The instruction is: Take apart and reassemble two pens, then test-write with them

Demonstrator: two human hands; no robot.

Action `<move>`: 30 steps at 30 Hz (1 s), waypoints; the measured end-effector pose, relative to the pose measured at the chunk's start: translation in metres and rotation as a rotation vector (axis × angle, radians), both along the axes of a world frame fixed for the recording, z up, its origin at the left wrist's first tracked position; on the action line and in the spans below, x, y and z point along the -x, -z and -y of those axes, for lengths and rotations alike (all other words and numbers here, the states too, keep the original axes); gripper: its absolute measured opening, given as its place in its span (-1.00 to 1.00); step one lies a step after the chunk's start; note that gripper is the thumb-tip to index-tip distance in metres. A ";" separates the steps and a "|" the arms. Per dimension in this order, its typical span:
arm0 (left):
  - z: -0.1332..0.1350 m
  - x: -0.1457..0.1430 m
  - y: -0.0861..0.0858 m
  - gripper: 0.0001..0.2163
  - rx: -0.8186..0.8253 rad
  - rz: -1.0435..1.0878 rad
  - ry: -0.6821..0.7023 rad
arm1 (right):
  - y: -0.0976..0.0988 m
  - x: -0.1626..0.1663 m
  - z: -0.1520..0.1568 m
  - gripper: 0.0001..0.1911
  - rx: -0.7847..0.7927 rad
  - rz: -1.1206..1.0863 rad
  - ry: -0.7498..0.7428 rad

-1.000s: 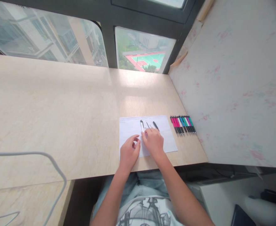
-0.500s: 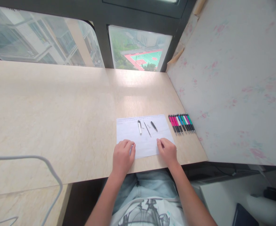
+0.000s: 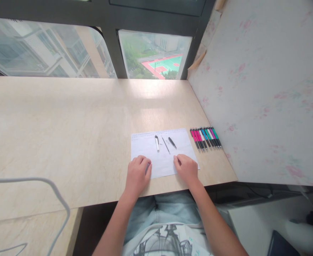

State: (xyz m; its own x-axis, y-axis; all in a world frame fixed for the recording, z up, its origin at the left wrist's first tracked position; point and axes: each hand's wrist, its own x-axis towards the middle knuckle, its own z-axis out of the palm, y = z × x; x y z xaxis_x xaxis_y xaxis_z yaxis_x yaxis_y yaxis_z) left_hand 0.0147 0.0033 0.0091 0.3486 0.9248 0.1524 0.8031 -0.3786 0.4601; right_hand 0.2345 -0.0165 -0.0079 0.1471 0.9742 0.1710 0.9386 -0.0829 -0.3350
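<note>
On a white sheet of paper (image 3: 162, 168) lie the parts of a ballpoint pen: a white barrel with a black clip (image 3: 157, 143), a thin dark refill (image 3: 166, 145) and a black tapered grip section (image 3: 172, 142). Two tiny pieces rest between them, one perhaps a spring (image 3: 167, 142). My left hand (image 3: 138, 173) rests on the paper's lower left corner, fingers loosely bent, thumb apart, holding nothing visible. Across the sheet, my right hand (image 3: 186, 168) sits at its lower right, fingers curled in with the thumb against them. Neither hand touches the pen parts.
Several assembled pens (image 3: 205, 139) with pink, white, blue, green and purple barrels lie in a row right of the paper, near the flowered wall (image 3: 265, 89). A grey cable (image 3: 43, 180) loops over the left of the table (image 3: 65, 142). Windows stand behind.
The whole view has shifted slightly. My right hand has moved a little left on the paper; the pen parts and pens lie as before.
</note>
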 end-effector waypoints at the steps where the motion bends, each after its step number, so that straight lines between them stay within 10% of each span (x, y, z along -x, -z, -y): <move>1: -0.001 0.001 0.000 -0.91 0.002 0.005 -0.002 | -0.001 0.001 -0.001 -0.61 0.005 -0.002 -0.001; 30: -0.008 0.005 0.002 -0.90 -0.053 0.031 -0.031 | 0.000 0.004 -0.009 -0.62 -0.017 -0.050 -0.032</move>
State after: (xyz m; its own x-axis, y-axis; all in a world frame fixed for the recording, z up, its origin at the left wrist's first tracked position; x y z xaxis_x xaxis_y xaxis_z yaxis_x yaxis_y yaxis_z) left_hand 0.0093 0.0116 0.0073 0.3141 0.9255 0.2118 0.8005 -0.3781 0.4650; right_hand 0.2309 -0.0073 -0.0082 0.1251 0.9755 0.1809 0.9227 -0.0475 -0.3825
